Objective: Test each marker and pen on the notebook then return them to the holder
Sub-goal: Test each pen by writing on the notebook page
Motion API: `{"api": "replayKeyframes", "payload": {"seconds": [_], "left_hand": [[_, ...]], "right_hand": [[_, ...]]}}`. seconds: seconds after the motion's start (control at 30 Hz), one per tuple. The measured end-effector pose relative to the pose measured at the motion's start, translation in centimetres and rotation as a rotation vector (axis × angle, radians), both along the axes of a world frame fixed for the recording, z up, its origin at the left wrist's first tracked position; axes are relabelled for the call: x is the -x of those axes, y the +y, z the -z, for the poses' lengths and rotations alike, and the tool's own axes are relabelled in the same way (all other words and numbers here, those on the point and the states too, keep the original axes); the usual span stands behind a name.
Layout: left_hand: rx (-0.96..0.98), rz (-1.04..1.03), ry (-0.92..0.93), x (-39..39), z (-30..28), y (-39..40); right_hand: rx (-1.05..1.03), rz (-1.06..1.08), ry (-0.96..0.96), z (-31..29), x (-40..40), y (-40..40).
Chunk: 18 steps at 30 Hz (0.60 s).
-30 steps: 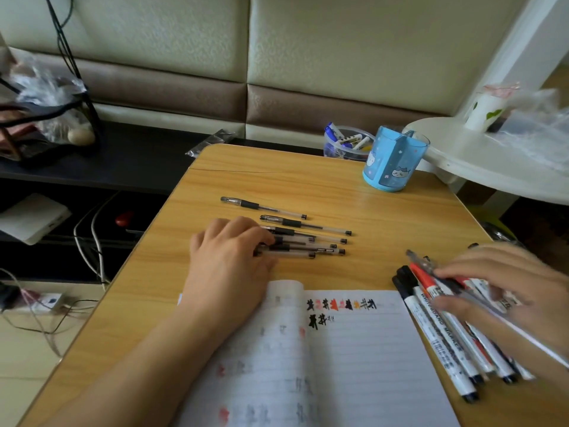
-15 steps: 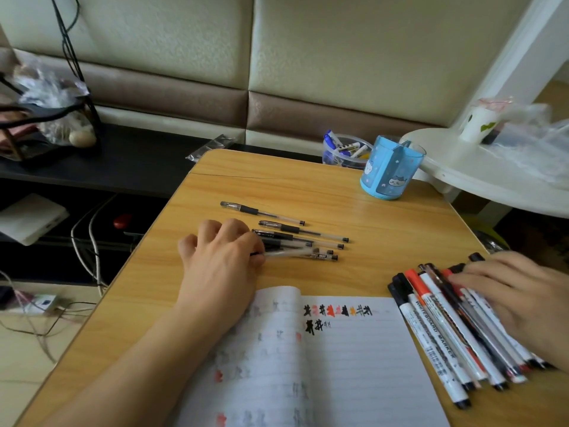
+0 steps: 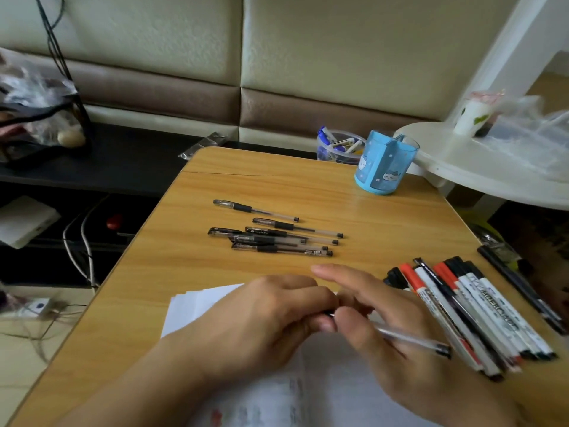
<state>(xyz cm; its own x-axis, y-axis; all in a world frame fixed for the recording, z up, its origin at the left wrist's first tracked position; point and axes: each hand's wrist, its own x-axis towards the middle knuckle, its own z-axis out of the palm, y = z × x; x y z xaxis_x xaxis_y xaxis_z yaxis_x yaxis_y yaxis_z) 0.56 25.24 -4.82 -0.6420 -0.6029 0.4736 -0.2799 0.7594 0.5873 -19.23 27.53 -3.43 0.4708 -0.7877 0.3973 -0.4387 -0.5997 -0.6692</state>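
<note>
Fingers of both hands, left hand (image 3: 271,315) and right hand (image 3: 378,328), are pinched around a clear plastic gel pen (image 3: 409,339); light, stiff and slippery, it is best gripped at the barrel.

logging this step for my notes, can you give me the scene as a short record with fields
left hand: left hand grips the cap end of a clear pen over the notebook
right hand: right hand holds the same pen's barrel, index finger extended
pens on table: loose group of black-capped pens, lying flat beyond the hands
markers: row of whiteboard markers, right of the notebook
holder: blue holder, upright at the far right of the wooden table; contents cannot be seen
</note>
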Motion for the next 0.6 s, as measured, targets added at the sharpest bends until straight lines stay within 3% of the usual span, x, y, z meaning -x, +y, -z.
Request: {"api": "replayKeyframes", "payload": {"seconds": [0.3,0.47,0.6], "left_hand": [[0.054,0.032,-0.062,-0.2,0.4,0.0],[-0.024,0.038,-0.040,-0.3,0.4,-0.2],[0.055,0.027,-0.077,-0.1,0.3,0.0]], "right_hand": [[-0.005,-0.071,-0.015,0.7,0.4,-0.3],[-0.044,-0.013,-0.070,1.3,0.2,0.0],[-0.024,-0.011,-0.045,1.4,0.4,0.1]]}}
